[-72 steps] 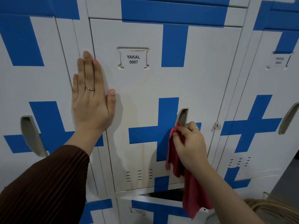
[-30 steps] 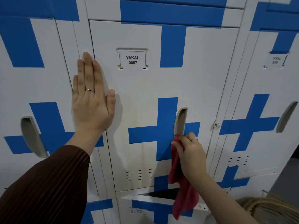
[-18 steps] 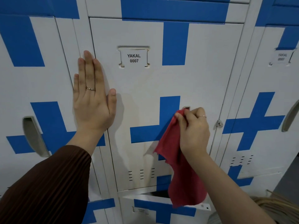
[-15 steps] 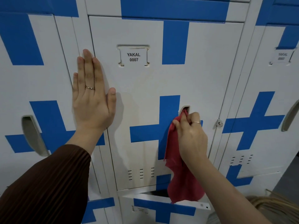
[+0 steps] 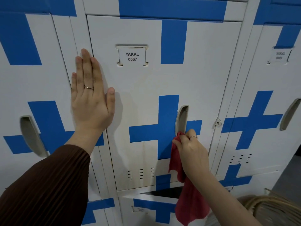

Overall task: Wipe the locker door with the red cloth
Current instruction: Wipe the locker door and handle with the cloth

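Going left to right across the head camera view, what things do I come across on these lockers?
The left locker's handle → left hand, flat on the lockers → YAKAL 0007 label → right hand gripping the red cloth → latch → right locker's handle.

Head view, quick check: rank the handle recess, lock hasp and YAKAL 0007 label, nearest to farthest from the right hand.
1. Handle recess: directly above the right hand.
2. Lock hasp: upper right, door edge.
3. YAKAL 0007 label: far upper left.
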`<state>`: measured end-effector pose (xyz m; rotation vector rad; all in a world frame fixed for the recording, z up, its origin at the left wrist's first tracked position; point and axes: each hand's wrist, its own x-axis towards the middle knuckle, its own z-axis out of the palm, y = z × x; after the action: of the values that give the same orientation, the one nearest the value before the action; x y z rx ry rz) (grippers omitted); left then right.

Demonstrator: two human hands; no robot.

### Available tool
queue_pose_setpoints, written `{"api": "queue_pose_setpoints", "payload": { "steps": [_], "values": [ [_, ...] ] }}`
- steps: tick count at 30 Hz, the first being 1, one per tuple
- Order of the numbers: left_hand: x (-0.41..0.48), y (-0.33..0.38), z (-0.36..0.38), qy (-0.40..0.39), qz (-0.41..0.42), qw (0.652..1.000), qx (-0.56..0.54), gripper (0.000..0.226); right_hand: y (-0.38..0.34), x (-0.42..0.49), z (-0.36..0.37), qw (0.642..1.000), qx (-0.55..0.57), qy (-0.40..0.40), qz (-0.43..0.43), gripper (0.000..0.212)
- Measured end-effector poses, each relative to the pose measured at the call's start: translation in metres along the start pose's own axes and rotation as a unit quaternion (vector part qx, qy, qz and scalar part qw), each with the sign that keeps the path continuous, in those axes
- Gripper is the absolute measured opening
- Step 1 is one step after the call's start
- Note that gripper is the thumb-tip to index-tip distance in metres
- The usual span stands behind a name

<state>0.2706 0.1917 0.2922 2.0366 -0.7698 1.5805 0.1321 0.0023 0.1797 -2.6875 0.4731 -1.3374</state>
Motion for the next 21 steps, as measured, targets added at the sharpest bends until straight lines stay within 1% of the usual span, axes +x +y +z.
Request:
{"api": "queue_pose_setpoints", "payload": {
  "steps": [4, 6, 7, 9, 11, 13, 18, 20, 21],
  "values": [
    [0.0, -0.001, 0.0, -0.001, 0.0, 1.0, 0.002, 0.061, 0.002, 0.002, 0.002, 1.0, -0.007, -0.028, 0.007, 0.029],
    [0.0, -0.001, 0.0, -0.001, 0.001, 1.0, 0.003, 0.061, 0.005, 0.004, 0.002, 0.999, 0.01, -0.041, 0.016, 0.023],
    [0.0, -0.001, 0.001, -0.001, 0.001, 1.0, 0.003, 0.061, 0.006, 0.006, 0.001, 0.998, 0.034, -0.043, 0.033, 0.018],
    [0.0, -0.001, 0.001, -0.002, 0.002, 1.0, 0.001, 0.061, 0.008, 0.009, 0.001, 0.988, 0.119, -0.042, 0.085, 0.021],
    [0.0, -0.001, 0.001, -0.001, 0.003, 1.0, 0.0, 0.062, 0.006, 0.008, 0.002, 0.978, 0.172, -0.01, 0.12, 0.024],
    [0.0, -0.002, 0.002, 0.0, 0.004, 1.0, 0.0, 0.062, 0.0, 0.009, 0.002, 0.972, 0.185, 0.015, 0.142, 0.023],
    [0.0, -0.002, 0.002, -0.001, 0.003, 1.0, 0.0, 0.062, -0.018, 0.043, -0.015, 0.954, 0.243, 0.11, 0.136, 0.016],
    [0.0, -0.002, 0.002, 0.0, 0.003, 1.0, -0.002, 0.062, -0.021, 0.057, -0.021, 0.946, 0.259, 0.129, 0.145, 0.017],
    [0.0, -0.002, 0.002, 0.001, 0.004, 1.0, -0.003, 0.062, -0.021, 0.059, -0.022, 0.947, 0.257, 0.126, 0.145, 0.018]
  ]
}}
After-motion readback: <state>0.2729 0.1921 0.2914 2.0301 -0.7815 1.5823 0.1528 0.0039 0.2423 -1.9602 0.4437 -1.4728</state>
